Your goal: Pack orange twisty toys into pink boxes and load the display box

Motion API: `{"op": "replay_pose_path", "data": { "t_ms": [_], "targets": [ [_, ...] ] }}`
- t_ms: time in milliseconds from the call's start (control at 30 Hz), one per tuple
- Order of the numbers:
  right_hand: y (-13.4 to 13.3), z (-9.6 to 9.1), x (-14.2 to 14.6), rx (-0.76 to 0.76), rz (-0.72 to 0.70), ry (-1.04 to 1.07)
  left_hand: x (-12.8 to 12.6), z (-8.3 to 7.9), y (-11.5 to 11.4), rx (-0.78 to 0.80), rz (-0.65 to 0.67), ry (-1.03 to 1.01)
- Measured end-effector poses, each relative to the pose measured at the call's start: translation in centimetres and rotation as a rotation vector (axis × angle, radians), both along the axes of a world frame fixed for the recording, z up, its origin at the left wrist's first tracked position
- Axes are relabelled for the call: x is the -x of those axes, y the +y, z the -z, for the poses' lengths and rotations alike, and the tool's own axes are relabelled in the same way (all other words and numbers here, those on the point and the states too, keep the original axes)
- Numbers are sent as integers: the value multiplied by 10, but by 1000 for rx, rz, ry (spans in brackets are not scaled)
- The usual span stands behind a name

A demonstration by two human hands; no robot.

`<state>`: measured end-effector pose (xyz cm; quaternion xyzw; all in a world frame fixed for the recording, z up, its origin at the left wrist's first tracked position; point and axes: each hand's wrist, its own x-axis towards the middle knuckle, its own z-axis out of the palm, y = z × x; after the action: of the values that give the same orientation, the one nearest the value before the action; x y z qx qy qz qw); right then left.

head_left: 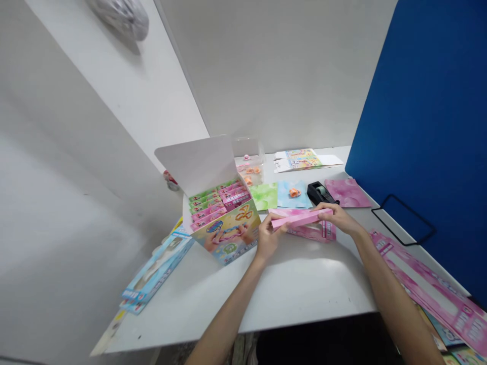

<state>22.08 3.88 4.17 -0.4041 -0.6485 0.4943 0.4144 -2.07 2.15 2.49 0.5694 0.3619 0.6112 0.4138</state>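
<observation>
A long, narrow pink cardboard piece (299, 220) is held level above the table, one end in each hand. My left hand (268, 237) grips its left end, and my right hand (337, 217) pinches the right end from above. Under it lies a flat pink printed carton (310, 233) with a window, partly covered by the piece and my fingers. To the left of my left hand stands an open display box (232, 234) with its lid raised, filled with rows of pink and green packets (207, 205).
Behind my hands are a black tape dispenser (321, 193), green (265, 195), blue and pink (347, 192) sheets, and an orange item (294, 192). A clear container (254, 167) and folded cartons (304, 159) stand farther back. Blue cartons (158, 271) lie left, pink cartons (429, 289) right, beside a blue partition (426, 116).
</observation>
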Motion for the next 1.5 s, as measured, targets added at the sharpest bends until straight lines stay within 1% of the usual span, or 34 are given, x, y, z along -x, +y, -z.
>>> {"op": "replay_pose_path", "data": {
  "t_ms": [100,167,300,433,500,600,667,733,800,900,967,1033,1100,1133,1233,1300,1367,1500],
  "targets": [
    [3,7,5,44,18,97,-1,-2,-1,15,3,-1],
    [3,9,8,64,29,113,-1,-3,-2,18,-19,-15],
    [1,6,5,92,19,65,-3,-4,-4,45,-34,-23],
    [-1,-1,-5,92,-67,-37,-5,0,-5,37,-46,14],
    [-2,-3,-9,36,-43,-148,-4,2,-5,10,-48,29],
    [-3,-6,-7,-111,84,-334,-2,3,-4,-22,-83,54],
    [-6,-8,0,-218,103,-371,-1,3,-4,-29,-112,71],
    [-9,-9,9,-317,32,-351,-2,3,-6,-26,-84,83],
    [-14,-10,21,-364,-79,-349,-2,2,-8,-12,9,93],
    [-21,-10,34,-282,-214,-355,-1,2,-10,26,132,105],
    [-23,-8,39,-234,-245,-363,1,2,-11,36,166,114],
    [-24,-6,42,-247,-243,-399,2,2,-11,35,179,116],
    [-26,-4,45,-305,-207,-455,3,3,-10,35,149,107],
    [-26,-2,48,-337,-171,-491,2,5,-9,36,107,99],
    [-29,4,61,-437,2,-602,-2,11,-6,43,-65,28],
    [-29,10,70,-497,100,-642,-6,16,-4,72,-125,-61],
    [-29,15,77,-551,174,-647,-11,21,-4,132,-110,-160],
    [-27,24,81,-635,268,-658,-23,23,-8,314,-11,-323]
  ]
}}
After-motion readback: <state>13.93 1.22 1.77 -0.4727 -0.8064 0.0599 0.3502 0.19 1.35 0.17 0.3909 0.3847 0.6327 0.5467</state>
